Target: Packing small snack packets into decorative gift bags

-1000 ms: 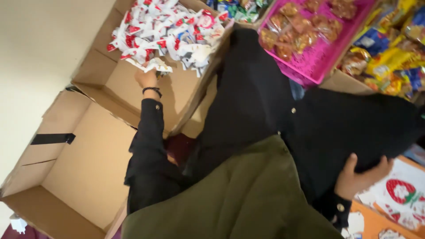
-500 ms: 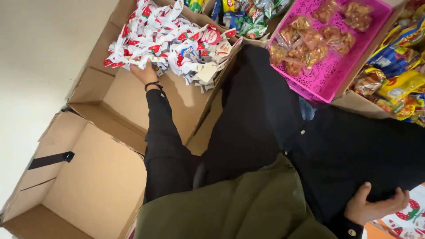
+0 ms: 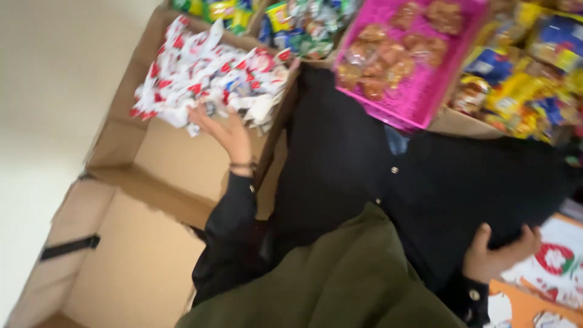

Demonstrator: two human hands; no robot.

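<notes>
My left hand (image 3: 228,130) reaches into an open cardboard box (image 3: 182,167), fingers spread and palm turned up at the lower edge of a heap of white and red packets (image 3: 200,70). It touches the heap, and I see nothing gripped in it. A dark band sits on that wrist. My right hand (image 3: 495,256) is at the lower right, its fingers curled on a fold of black cloth (image 3: 461,182) that hangs from my body. An olive garment (image 3: 328,279) fills the bottom middle.
A second, empty cardboard box (image 3: 133,267) with a black tape strip lies at the lower left. A pink perforated basket (image 3: 425,97) of clear snack bags, yellow and blue snack packets (image 3: 522,79), green packets (image 3: 297,24) and a white-red printed carton (image 3: 555,261) surround me.
My left hand has shifted right along the heap's edge and turned palm up, fingers spread. The view swung and is blurred. My right hand still holds the black cloth.
</notes>
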